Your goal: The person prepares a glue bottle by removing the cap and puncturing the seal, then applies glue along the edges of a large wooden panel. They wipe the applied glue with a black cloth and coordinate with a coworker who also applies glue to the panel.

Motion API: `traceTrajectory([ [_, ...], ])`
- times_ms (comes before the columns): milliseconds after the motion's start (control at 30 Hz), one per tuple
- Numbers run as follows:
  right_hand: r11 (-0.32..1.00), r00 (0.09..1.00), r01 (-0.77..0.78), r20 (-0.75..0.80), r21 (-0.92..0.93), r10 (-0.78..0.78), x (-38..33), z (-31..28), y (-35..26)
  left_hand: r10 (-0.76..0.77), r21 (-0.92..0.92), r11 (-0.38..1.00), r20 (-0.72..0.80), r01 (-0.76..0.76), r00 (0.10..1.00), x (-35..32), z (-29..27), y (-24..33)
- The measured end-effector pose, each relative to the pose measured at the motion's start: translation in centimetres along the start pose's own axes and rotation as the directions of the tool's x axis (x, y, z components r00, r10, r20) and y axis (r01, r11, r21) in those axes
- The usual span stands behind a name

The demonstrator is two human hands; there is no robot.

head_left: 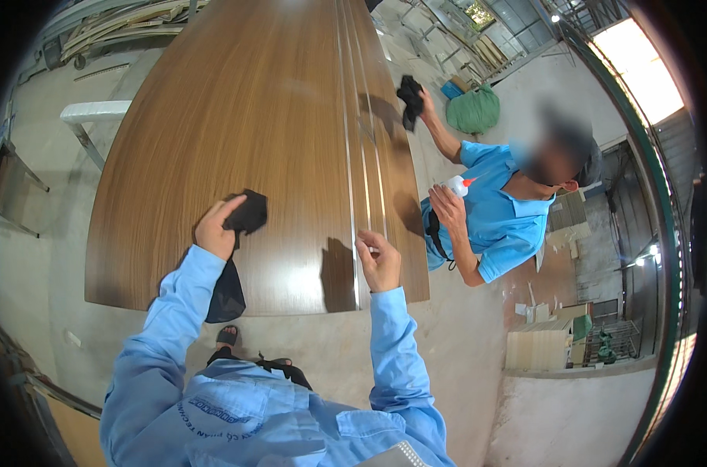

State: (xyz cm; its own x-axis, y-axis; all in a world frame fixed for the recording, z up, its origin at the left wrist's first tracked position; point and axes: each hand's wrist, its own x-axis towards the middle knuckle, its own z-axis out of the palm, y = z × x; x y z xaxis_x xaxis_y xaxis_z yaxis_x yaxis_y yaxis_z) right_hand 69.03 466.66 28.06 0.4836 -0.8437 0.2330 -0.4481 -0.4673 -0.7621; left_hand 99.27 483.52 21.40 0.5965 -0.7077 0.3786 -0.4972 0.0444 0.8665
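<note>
A wood-grain door panel (291, 101) lies flat in front of me, with pale metal strips (353, 156) running lengthwise near its right side. My left hand (215, 228) grips a black cloth (248, 213) over the panel's near left part. Part of the black material hangs below that hand, past the near edge. Over the strips near the right edge is my right hand (380, 263), its fingers loosely bent and apart. I see nothing in it, and its shadow falls on the panel to its left.
At the panel's right side stands a co-worker in a blue shirt (517, 210), holding a black cloth (409, 101) and a white bottle with a red tip (456, 186). A white-topped metal stand (96, 111) is at the left. A green sack (474, 109) lies behind the co-worker.
</note>
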Motion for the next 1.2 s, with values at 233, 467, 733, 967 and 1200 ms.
traceTrajectory([
  [233, 0.914, 0.961, 0.248, -0.036, -0.32, -0.274, 9.5, 1.7, 6.2, -0.072, 0.1, 0.992, -0.026, 0.074, 0.997, -6.1, 3.2, 4.0],
  [467, 0.778, 0.941, -0.091, -0.309, -0.621, -0.137, 21.2, 3.8, 12.4, 0.002, 0.158, 0.987, -0.076, 0.01, 0.997, -9.0, 3.6, 5.3],
  [733, 0.874, 0.949, -0.285, -0.247, -0.395, 0.197, 24.0, 2.9, 13.7, -0.06, 0.129, 0.989, -0.105, 0.074, 0.993, -9.1, 3.8, 4.7],
  [967, 0.994, 0.982, -0.103, -0.158, 0.017, 0.105, 19.6, 0.9, 14.4, -0.023, 0.125, 0.992, -0.086, 0.033, 0.996, -8.6, 3.8, 3.4],
  [1200, 0.697, 0.852, 0.074, -0.409, 0.714, 0.328, -10.7, -11.7, 11.1, -0.062, 0.018, 0.998, -0.026, 0.062, 0.998, -6.6, 2.8, 0.3],
])
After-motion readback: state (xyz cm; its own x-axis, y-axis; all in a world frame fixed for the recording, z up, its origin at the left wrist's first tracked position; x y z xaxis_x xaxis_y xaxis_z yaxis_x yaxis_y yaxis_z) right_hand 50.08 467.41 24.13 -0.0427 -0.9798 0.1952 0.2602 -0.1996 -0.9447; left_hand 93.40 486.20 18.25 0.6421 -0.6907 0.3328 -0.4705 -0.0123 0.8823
